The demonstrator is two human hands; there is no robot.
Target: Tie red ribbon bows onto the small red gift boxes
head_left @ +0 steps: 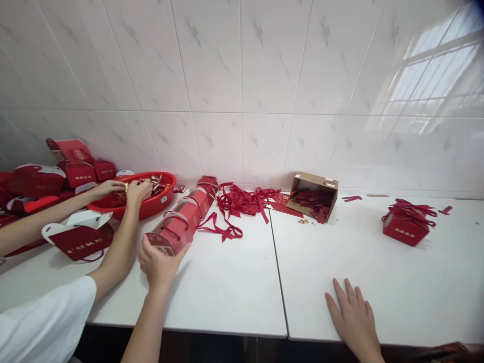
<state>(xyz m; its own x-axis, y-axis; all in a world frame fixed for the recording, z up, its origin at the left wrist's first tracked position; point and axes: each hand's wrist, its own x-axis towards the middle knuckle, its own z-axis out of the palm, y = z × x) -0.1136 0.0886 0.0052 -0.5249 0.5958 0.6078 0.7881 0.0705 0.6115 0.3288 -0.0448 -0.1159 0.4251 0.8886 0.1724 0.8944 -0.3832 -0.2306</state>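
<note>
Just left of centre in the lower half of the frame, here's your left grip [161,264], fingers curled round the left side of a red box [178,231] and thumb along its right side, so you have firm hold of it! That box is the nearest in a slanting row; behind it more red boxes [198,199] run up towards the wall [215,65], thin loop handles on top.

Over to the lower right of the frame, and your right grip [351,315] lies palm down on the white desk [227,287], fingers spread wide, nothing in it.

Mid-frame, what a tangle: red ribbons [244,201] heaped near the wall, one looped strand trailing towards you. Right of that, a cardboard box [316,180] faces you with dark red pieces [312,200] inside, tiny gold bits [303,222] scattered just beside it. Further right, near the edge of the frame, sits a small red carton [406,231] topped with ribbon bows.

Now the left side! A co-worker's hands [138,191] are busy over a red basin [155,205] of small wrapped items, a white sleeve [49,317] at lower left. In front of the basin stands a carton with raised white flaps [85,243], and more red cartons [38,180] crowd the far left.
</note>
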